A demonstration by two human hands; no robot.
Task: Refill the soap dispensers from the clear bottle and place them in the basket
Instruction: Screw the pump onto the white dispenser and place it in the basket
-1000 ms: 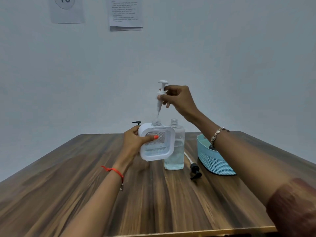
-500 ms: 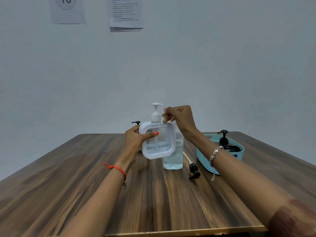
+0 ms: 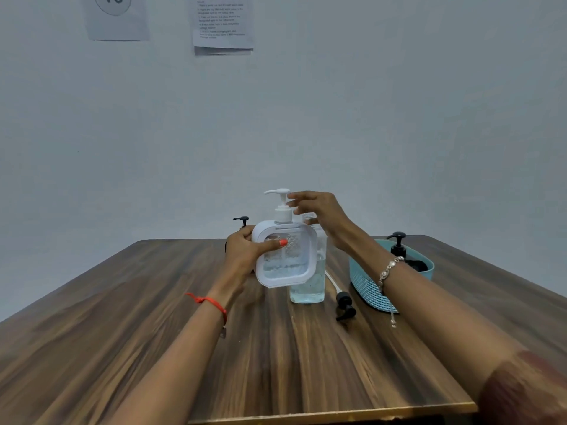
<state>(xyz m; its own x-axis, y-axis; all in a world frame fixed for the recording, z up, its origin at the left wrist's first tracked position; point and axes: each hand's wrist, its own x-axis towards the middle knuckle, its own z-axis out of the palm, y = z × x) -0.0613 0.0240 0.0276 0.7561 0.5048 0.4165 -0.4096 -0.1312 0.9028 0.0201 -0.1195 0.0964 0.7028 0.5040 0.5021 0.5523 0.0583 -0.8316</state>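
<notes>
Wooden table [image 3: 153, 332]: one white dispenser [image 3: 288, 271], one clear bottle [image 3: 310, 291], one basket [image 3: 365, 286].

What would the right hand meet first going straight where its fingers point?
The white pump on the white dispenser that the left hand grips. The right hand points to the person's left, fingertips beside the pump's neck; whether they touch is unclear.
</notes>
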